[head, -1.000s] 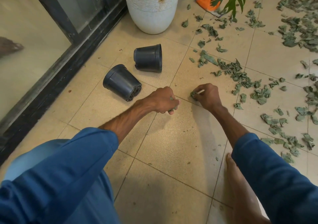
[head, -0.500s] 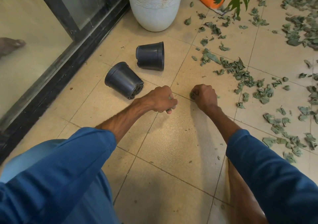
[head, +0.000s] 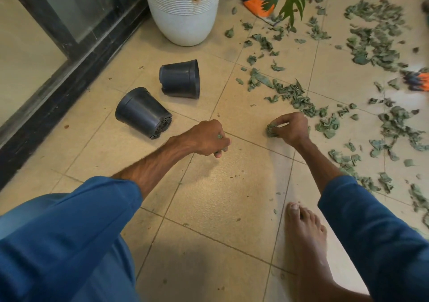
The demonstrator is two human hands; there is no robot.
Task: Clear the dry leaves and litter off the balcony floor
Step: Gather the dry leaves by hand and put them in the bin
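Note:
Dry grey-green leaves (head: 299,97) lie scattered over the beige floor tiles, thickest to the right and at the far right. My right hand (head: 291,128) pinches a small clump of leaves (head: 271,130) just above the floor, at the near end of the leaf trail. My left hand (head: 206,138) is curled into a fist low over the tile, with bits of green leaf showing between its fingers. Both arms wear blue sleeves.
Two black plastic pots (head: 142,112) (head: 181,79) lie on their sides left of my hands. A large white planter (head: 183,11) stands behind them by the dark sliding-door frame (head: 58,88). My bare foot (head: 306,236) rests on the tile at lower right. Orange items (head: 257,4) lie at the back.
My right hand has closed on a clump of leaves and shifted slightly right, lifting it. My left fist has stayed put. The view has tilted down, showing my foot.

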